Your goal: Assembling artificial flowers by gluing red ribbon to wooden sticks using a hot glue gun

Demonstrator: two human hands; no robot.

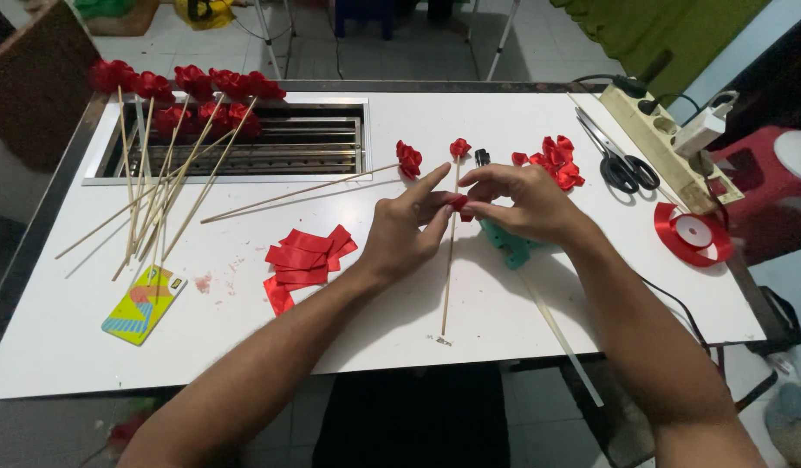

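White counter [522,121] fills most of the view, with a tiled floor beyond it and a metal grille set into its far left part. At the middle, both hands meet around a thin wooden stick [446,286] that stands tilted, its lower end resting on the counter near the front edge. The left hand [405,230] pinches a folded piece of red ribbon [459,204] against the stick with thumb and forefinger; the right hand [522,201] closes its fingertips on the same red piece from the other side. So the ribbon lies right between the two sets of fingertips, touching both, about a third of the way down the stick. A small red ribbon bud [459,148] already sits at the stick's top, just above the hands.

Judging by this, the step in hand is wrapping another petal onto the stem below the bud. The next move probably calls for a firm pinch from one hand while the other turns the ribbon round the stick, keeping the fold tight.

Cut red ribbon strips [303,258] lie just left of the left wrist. A green glue gun [507,245] lies under the right hand. Finished ribbon roses on sticks [171,113] rest over the grille, well apart. Folded red petals [556,160], scissors [621,165] and a red ribbon spool [693,232] lie to the right.
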